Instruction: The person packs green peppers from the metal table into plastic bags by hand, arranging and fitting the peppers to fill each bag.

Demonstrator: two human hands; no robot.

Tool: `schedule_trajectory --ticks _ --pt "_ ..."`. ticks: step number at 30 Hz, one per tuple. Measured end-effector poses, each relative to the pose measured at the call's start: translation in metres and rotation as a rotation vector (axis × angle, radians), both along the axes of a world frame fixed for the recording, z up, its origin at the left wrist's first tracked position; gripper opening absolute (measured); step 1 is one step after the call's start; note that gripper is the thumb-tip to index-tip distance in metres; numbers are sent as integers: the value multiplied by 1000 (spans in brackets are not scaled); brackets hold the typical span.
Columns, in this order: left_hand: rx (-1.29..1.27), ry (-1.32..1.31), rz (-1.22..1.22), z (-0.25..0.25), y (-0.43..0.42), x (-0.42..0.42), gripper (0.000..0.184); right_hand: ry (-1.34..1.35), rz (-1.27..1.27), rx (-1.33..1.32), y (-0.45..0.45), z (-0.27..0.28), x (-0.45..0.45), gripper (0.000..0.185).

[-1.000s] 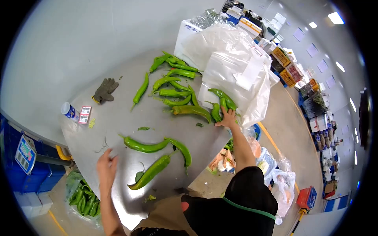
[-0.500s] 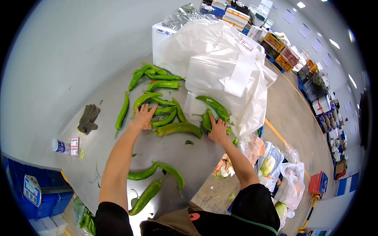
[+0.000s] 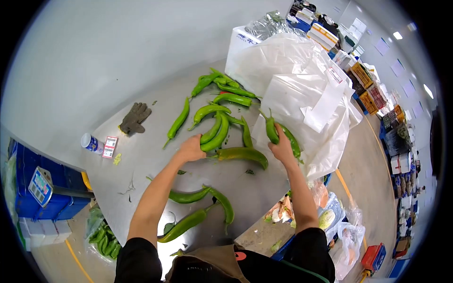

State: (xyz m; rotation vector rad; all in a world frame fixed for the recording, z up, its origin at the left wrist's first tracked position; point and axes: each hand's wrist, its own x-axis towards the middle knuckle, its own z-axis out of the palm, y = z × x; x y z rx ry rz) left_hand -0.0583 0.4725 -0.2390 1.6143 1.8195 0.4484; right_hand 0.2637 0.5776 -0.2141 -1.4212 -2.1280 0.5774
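The left hand (image 3: 191,148) has its grip wrapped around two green peppers (image 3: 217,134) — pointing to one o'clock, over the tabletop (image 3: 141,160). At its three o'clock, the right hand (image 3: 282,147) grips at least one more pepper (image 3: 272,130) — a white bag (image 3: 288,96) at twelve.

short black sleeves (image 3: 138,262) go with brown cloth (image 3: 205,265) in front and a rounded red mark (image 3: 241,256).

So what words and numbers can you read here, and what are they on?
No text reads clearly.
White box: blue printing, too blurred.
Tub: too blurred.
Labels beside it: too small.
Label on the white bag: too small.
Blue panel: too small.
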Motion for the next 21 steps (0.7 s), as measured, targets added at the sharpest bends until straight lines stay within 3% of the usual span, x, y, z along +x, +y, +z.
schedule_trajectory --ticks 7,9,10,11,13,14,15,18,21 --pt "-10 -948 276 23 -112 -37 58 -688 -232 -34 42 -98 -84 109" --pt "53 -1119 453 26 -178 -54 57 -564 -149 -113 31 -78 -84 112" --pt "105 -1169 506 22 -208 -63 57 -566 -141 33 43 -103 -72 104" --pt "158 -1241 567 20 -239 -66 57 -434 -65 -86 48 -97 -68 97" --pt "291 -1378 695 16 -305 -71 55 -347 35 50 69 -115 -50 75" --pt "368 -1450 752 13 -340 -71 53 -131 172 215 94 -137 -37 70" --pt "429 -1518 765 11 -368 -69 52 -115 -25 85 93 -121 -40 71" --pt "560 -1607 1087 -21 -450 -59 49 -340 -199 18 57 -58 -62 68" --pt "576 -1724 1407 -68 -507 -62 29 -153 21 201 -27 14 -109 68"
